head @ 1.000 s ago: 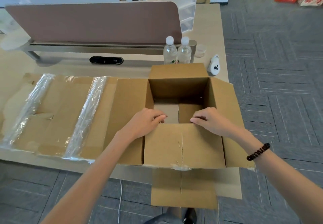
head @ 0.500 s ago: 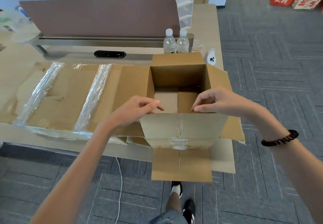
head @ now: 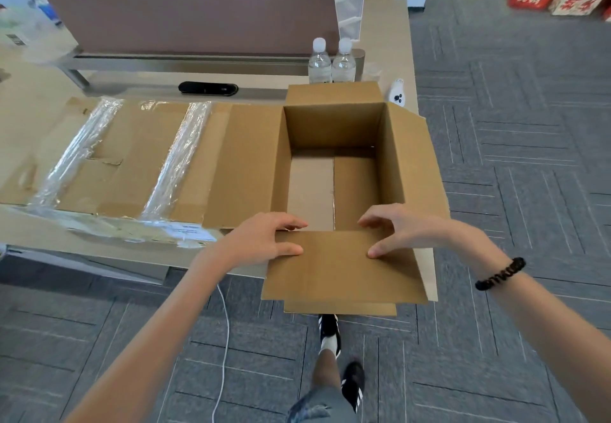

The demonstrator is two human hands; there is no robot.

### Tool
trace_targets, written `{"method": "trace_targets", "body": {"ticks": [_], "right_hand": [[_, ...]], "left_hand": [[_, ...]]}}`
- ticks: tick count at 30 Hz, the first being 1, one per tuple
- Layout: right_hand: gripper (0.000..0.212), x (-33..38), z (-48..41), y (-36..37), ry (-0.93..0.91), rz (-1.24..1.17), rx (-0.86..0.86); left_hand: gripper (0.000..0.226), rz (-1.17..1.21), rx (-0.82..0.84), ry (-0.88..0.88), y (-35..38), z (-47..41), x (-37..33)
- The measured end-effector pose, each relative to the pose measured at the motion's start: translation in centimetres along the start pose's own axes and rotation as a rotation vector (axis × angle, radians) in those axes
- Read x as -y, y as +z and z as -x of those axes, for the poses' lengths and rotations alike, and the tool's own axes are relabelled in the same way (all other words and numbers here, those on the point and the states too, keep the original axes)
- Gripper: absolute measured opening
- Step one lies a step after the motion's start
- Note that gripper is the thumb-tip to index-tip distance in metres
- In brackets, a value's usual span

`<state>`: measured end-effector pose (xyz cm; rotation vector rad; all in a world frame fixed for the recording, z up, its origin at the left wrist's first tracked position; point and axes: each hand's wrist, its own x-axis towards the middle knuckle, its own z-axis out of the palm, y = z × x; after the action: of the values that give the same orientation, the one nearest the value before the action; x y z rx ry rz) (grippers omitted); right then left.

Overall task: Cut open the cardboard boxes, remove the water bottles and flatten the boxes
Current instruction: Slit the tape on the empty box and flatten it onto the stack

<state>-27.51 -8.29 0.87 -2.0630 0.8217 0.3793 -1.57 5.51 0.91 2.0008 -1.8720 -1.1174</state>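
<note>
An open, empty cardboard box (head: 334, 125) stands at the desk's near right corner, all its top flaps spread out. My left hand (head: 264, 239) grips the near wall's top edge at the left, thumb on the outer face and fingers over the rim. My right hand (head: 401, 229) grips the same edge at the right in the same way. The near wall (head: 337, 267) hangs out past the desk edge toward me. Two water bottles (head: 331, 62) with white caps stand upright just behind the box. A flattened box (head: 132, 158) with strips of clear tape lies on the desk to the left.
A brown divider screen (head: 191, 16) runs across the back of the desk (head: 39, 231). A small white tool (head: 397, 92) lies right of the bottles and a black oblong device (head: 208, 88) behind the flattened box. A white cable (head: 224, 340) hangs to the carpet. My feet (head: 330, 330) are below the box.
The box has been pulled toward me and raised over the desk edge, and its near top flap has swung down out of sight. Both hands stayed on the near edge.
</note>
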Motion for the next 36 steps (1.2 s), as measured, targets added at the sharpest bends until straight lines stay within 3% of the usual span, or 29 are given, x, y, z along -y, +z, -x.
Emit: {"method": "trace_targets", "body": {"ticks": [4, 7, 10, 14, 18, 21, 27, 33, 36], "right_hand": [[0.057, 0.0, -0.1, 1.9, 0.090, 0.106, -0.005], [0.055, 0.5, 0.1, 2.8, 0.111, 0.301, -0.058], [0.039, 0.6, -0.2, 3.7, 0.057, 0.483, -0.166], [0.037, -0.1, -1.0, 4.5, -0.005, 0.671, -0.281], [0.025, -1.2, -1.3, 6.1, -0.115, 0.741, -0.521], [0.028, -1.5, -1.2, 6.8, -0.134, 0.685, -0.636], [0.022, -1.8, -1.5, 7.3, -0.141, 0.638, -0.710], [0.025, -2.4, -1.2, 6.9, -0.219, 0.614, -0.667], [0.028, -2.2, -1.0, 6.4, -0.153, 0.555, -0.538]], "left_hand": [[0.050, -0.354, -0.046, 0.048, 2.0, 0.0, -0.7], [0.040, -0.424, -0.143, 0.070, 3.8, -0.6, -1.0], [0.044, -0.489, -0.237, 0.090, 5.1, -1.5, 0.1], [0.042, -0.522, -0.451, 0.211, 7.0, -2.1, 1.7], [0.028, -0.548, -0.647, 0.214, 8.3, -2.7, 2.0], [0.031, -0.565, -0.682, 0.190, 8.7, -3.1, 2.0], [0.019, -0.595, -0.727, 0.170, 9.0, -3.4, 1.5], [0.030, -0.551, -0.678, 0.261, 8.0, -2.6, 2.0], [0.038, -0.540, -0.587, 0.301, 7.6, -2.1, 2.3]]}}
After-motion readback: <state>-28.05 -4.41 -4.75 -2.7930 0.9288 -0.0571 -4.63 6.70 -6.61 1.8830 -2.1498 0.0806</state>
